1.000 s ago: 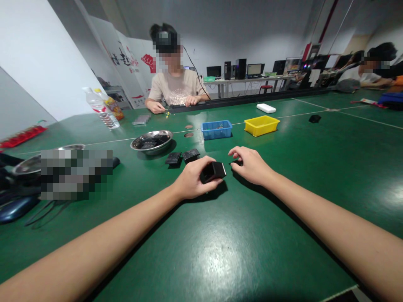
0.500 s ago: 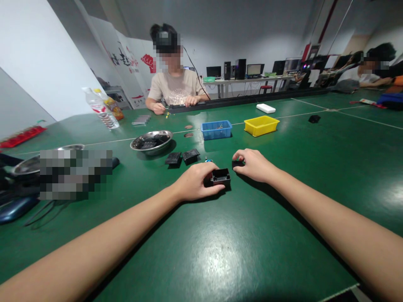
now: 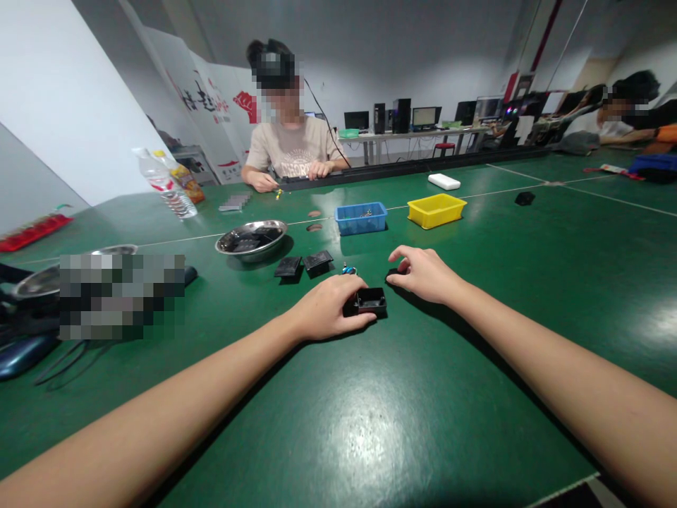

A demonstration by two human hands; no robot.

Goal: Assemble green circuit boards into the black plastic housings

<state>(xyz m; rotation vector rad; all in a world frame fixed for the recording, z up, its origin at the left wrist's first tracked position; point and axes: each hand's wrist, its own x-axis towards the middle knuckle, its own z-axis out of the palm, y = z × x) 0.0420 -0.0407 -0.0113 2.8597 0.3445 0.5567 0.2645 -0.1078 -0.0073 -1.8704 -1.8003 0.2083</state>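
My left hand (image 3: 334, 305) is closed around a small open-topped black plastic box (image 3: 372, 301), with fingers behind it and the thumb along its near side. To the right, my right hand (image 3: 426, 274) has thumb and index finger apart. Under its fingertips a flat black piece (image 3: 392, 272) lies on the green table; the hand partly hides it. A small blue-and-white part (image 3: 348, 269) sits just beyond my left hand. Two black plastic pieces (image 3: 288, 267) (image 3: 318, 262) rest farther left.
Beyond are a metal bowl (image 3: 251, 238) with black parts, a blue bin (image 3: 360, 219) with small pieces and a yellow bin (image 3: 436, 211). A plastic bottle (image 3: 168, 185) stands at left. Across the table (image 3: 364, 409) sits a person (image 3: 293, 144). A black object (image 3: 525, 198) lies at right.
My right hand's fingers have spread, and the black piece that stood between them now lies lower on the table. My left hand keeps the box. The view has shifted slightly.
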